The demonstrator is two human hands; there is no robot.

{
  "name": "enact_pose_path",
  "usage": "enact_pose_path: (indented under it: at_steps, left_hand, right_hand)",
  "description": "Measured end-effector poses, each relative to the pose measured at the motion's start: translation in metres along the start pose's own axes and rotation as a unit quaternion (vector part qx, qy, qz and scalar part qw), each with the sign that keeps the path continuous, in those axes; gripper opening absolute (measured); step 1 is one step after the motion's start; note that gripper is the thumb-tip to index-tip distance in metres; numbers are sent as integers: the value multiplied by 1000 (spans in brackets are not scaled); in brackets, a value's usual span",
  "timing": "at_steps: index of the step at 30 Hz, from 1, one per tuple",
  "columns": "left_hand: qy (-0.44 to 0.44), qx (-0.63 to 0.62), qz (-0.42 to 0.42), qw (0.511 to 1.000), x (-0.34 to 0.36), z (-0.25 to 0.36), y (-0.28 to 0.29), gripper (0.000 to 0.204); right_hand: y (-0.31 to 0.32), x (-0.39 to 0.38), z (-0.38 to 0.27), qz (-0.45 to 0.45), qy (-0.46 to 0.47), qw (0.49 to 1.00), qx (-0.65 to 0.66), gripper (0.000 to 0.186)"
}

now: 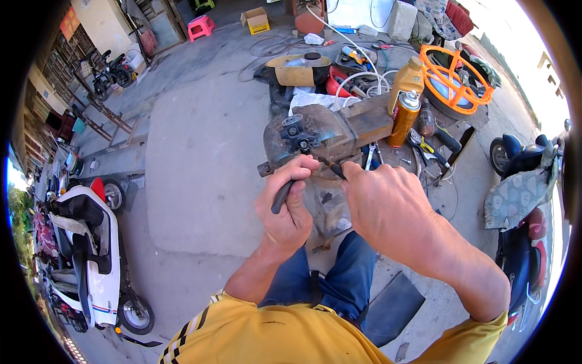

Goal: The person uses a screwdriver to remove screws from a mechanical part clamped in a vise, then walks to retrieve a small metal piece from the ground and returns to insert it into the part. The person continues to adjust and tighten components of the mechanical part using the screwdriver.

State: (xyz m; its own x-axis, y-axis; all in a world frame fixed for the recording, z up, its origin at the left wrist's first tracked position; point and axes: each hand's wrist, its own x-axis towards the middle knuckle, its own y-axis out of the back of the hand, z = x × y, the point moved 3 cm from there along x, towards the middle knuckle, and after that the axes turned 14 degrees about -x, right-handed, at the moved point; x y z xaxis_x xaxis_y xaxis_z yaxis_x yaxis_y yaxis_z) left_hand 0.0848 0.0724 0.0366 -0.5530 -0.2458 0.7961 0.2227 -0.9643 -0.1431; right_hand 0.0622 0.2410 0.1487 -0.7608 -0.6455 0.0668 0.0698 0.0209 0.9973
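A worn, rusty bench vise (pixel 341 128) stands in front of me. A small dark metal part (pixel 298 134) with round openings sits at its jaw end. Just below that part, my left hand (pixel 285 209) is closed around a curved black handle (pixel 283 197), its fingertips close to the part. My right hand (pixel 388 194) grips a dark-handled tool (pixel 333 168) that points left toward the same spot. The tips of both tools are hidden by my fingers and the part, so I cannot tell whether the two handles belong to one tool.
Right of the vise stand an orange spray can (pixel 403 120) and a gold oil bottle (pixel 407 82). Beside them lie a cordless drill (pixel 445 136), pliers (pixel 427 147) and an orange wheel rim (pixel 456 79). A white scooter (pixel 97 255) is at left; a dark mat (pixel 394 309) lies by my legs.
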Motion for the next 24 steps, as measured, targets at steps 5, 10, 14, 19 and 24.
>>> enact_pose_path:
  at_steps: [5,10,14,19,24]
  left_hand:
    - [-8,25,-65,998,5,-1,8,22]
    - [-32,31,-23,999,-7,-5,-9,20]
    - [-24,-46,-24,998,-46,-17,-18,21]
    - [-72,22,-69,995,-43,-17,-26,38]
    - [-42,49,-91,994,-16,4,-21,46]
  right_hand:
    - [-9,-4,-3,-3,-72,992,104,24]
    - [9,6,8,14,-58,998,15,19]
    - [7,6,5,48,-42,992,-105,17]
    - [-27,-10,16,159,-65,984,-34,18]
    - [-29,-4,24,148,-129,962,192,20]
